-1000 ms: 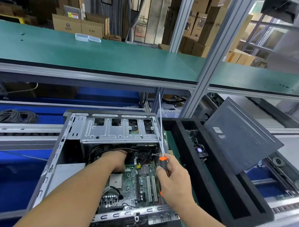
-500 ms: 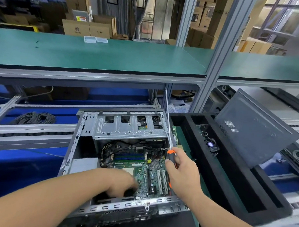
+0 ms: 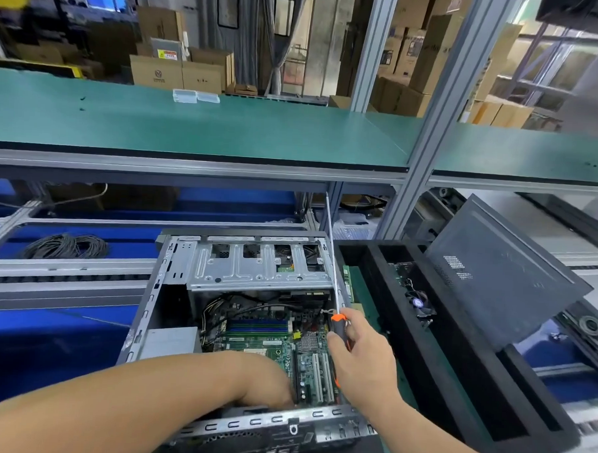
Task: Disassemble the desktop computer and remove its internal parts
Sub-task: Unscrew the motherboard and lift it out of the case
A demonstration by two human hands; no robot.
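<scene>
With the open desktop case [image 3: 171, 282] lying on the bench, left hand [image 3: 270, 382] reaches low onto the motherboard [image 3: 285, 349], fingers hidden, grip unclear. Right hand [image 3: 363, 362] clamps a long screwdriver [image 3: 334, 317], shaft upward. Risk: shaft snagging cables or scratching board traces.

Case open on top, far half blocked

Drive cage [image 3: 258, 269] roofed the far end of the computer case [image 3: 142, 322]; cables [image 3: 249, 308] crossed beneath it. Motherboard [image 3: 268, 348] lay exposed, but the left hand [image 3: 270, 386] filled the near corner. Right hand [image 3: 363, 362] with upright screwdriver [image 3: 333, 279] crowded the right wall; black foam tray [image 3: 455, 370] sat just beside.
</scene>
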